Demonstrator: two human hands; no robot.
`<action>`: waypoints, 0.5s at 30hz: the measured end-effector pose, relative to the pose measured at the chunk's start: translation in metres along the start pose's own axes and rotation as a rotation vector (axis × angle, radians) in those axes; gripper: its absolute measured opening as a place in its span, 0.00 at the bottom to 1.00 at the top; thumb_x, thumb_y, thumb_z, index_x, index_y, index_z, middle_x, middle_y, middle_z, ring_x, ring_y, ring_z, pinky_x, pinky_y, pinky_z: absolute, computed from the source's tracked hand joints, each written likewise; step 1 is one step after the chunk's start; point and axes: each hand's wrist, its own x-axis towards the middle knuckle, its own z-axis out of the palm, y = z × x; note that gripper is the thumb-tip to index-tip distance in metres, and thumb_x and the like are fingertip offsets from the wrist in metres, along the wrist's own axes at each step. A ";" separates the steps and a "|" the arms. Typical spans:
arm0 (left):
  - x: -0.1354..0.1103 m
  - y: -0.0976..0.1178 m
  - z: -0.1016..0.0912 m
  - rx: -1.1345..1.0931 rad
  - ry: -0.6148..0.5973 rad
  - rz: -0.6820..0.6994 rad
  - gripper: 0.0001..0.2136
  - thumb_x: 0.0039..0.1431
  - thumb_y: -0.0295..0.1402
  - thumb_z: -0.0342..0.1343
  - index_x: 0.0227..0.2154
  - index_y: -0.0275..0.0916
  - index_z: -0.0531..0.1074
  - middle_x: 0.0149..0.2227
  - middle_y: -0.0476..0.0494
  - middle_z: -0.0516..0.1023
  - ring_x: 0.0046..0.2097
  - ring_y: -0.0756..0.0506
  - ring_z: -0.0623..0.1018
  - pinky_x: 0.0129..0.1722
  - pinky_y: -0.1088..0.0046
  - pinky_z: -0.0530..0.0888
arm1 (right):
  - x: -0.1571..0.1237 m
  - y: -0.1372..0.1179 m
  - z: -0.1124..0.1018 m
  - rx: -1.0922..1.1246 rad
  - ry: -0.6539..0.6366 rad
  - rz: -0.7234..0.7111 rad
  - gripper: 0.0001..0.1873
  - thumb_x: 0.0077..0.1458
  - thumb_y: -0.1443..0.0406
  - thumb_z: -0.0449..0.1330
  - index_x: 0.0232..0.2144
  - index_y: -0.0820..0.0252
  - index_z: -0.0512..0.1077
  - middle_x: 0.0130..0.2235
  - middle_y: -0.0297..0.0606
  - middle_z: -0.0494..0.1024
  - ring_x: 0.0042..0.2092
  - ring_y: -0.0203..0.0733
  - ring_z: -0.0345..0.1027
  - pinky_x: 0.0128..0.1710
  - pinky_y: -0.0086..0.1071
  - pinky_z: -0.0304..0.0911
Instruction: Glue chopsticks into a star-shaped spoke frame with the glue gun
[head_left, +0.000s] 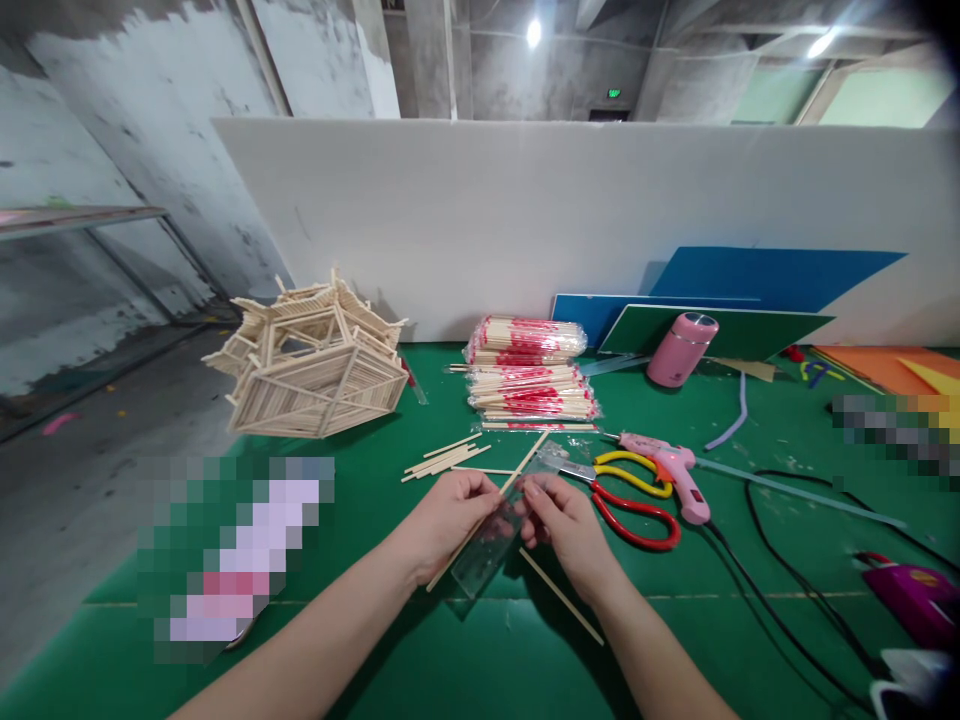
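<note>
My left hand (454, 515) is closed around a thin wooden stick (529, 457) that slants up to the right. Along the stick lies a clear plastic strip (480, 565), which looks like a ruler. The fingers of my right hand (562, 520) are pinched at the strip's right edge; their tips are partly hidden. Just below that hand, a loose stick (562, 597) rests on the green table (390, 650). Several short cut sticks (446, 457) lie beyond my left hand. Scissors (634, 500) with red and yellow handles sit right of my right hand.
A pink glue gun (667, 465) lies beside the scissors, its black cord (772, 620) trailing right. Packs of wrapped chopsticks (529, 385) are stacked at the back. A wooden stick structure (315, 370) stands left, and a pink bottle (682, 350) stands right.
</note>
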 end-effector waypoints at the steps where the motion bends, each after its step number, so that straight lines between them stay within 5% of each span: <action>1: 0.000 0.000 0.000 0.004 -0.003 -0.002 0.07 0.42 0.31 0.56 0.19 0.35 0.63 0.17 0.52 0.71 0.22 0.52 0.72 0.25 0.78 0.63 | 0.000 0.000 0.000 0.000 -0.002 0.001 0.17 0.44 0.54 0.58 0.30 0.63 0.66 0.22 0.30 0.68 0.19 0.28 0.59 0.18 0.23 0.57; 15: -0.001 0.002 -0.002 0.026 -0.045 0.013 0.12 0.39 0.37 0.58 0.19 0.35 0.63 0.19 0.51 0.71 0.23 0.51 0.72 0.25 0.77 0.63 | 0.001 0.003 -0.001 0.036 -0.018 -0.004 0.18 0.44 0.54 0.58 0.32 0.62 0.67 0.22 0.30 0.68 0.18 0.28 0.60 0.18 0.23 0.57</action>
